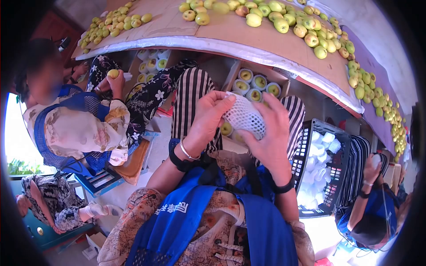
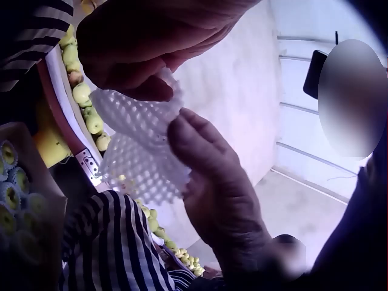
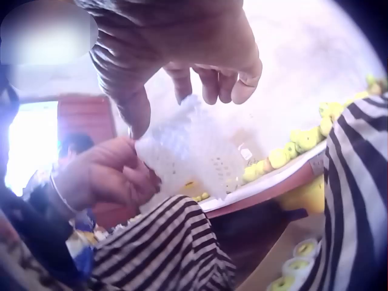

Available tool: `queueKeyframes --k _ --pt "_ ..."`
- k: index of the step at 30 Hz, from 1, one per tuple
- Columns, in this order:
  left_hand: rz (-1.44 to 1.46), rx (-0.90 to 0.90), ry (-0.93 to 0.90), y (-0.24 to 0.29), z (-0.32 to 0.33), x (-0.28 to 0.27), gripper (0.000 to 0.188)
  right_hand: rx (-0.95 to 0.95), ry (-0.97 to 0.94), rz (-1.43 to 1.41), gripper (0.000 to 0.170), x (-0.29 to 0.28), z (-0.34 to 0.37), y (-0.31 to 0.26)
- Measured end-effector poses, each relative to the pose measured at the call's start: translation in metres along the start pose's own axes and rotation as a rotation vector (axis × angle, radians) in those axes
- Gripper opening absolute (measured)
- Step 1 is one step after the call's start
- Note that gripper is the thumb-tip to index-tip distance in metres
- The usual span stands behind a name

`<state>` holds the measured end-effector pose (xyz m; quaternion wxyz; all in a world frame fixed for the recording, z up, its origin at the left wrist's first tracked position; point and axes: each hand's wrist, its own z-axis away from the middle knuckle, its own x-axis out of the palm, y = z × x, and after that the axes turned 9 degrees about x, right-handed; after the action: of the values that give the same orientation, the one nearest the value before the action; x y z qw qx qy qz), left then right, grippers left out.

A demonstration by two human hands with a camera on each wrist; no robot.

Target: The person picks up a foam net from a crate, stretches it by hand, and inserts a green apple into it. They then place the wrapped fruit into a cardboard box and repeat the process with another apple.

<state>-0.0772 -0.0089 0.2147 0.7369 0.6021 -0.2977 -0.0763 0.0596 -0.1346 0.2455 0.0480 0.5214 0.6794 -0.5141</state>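
A white foam net sleeve is held between both hands over the lap, above striped trousers. My left hand pinches one end of it between thumb and fingertips. From the other side my right hand holds the sleeve, thumb on the near side and fingers curving over its far edge. In the left wrist view the net looks folded and soft, with the thumb of the right hand at its edge. The right wrist view shows the sleeve hanging thin and see-through below the right hand's fingers.
Beyond the knees, a cardboard box holds apples in foam nets. A black crate of white foam nets stands at the right. Loose apples lie along the cardboard-covered table. People sit on both sides, one holding an apple.
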Motion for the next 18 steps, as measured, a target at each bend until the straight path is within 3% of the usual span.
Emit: queueKeyframes --k 1,3,4,7,11,15,16,18 --pt "0.017 -0.012 -0.018 0.001 0.001 0.001 0.017 -0.078 -0.035 0.067 0.034 0.002 -0.001 -0.002" --pt "0.08 0.038 -0.023 0.013 0.003 0.002 0.017 0.0 -0.182 -0.033 0.033 0.018 0.004 0.022" --pt "0.111 0.065 -0.025 0.018 0.005 0.002 0.017 0.405 -0.307 -0.373 0.023 0.017 0.011 0.025" --pt "-0.14 0.37 -0.025 0.021 0.008 0.004 0.019 0.55 -0.278 -0.896 0.018 0.016 0.011 0.029" --pt "-0.79 0.776 -0.202 0.026 0.015 0.011 0.033 0.528 -0.296 -0.79 0.02 0.015 0.009 0.03" --pt "-0.583 0.609 -0.348 0.006 0.006 -0.006 0.04 0.523 -0.28 -0.814 0.02 0.012 0.011 0.029" --pt "-0.436 0.633 -0.318 0.0 0.001 -0.006 0.044 0.52 -0.288 -0.788 0.02 0.01 0.011 0.031" --pt "-0.084 0.46 -0.211 0.002 0.006 0.005 0.045 0.517 -0.289 -0.78 0.02 0.007 0.013 0.031"
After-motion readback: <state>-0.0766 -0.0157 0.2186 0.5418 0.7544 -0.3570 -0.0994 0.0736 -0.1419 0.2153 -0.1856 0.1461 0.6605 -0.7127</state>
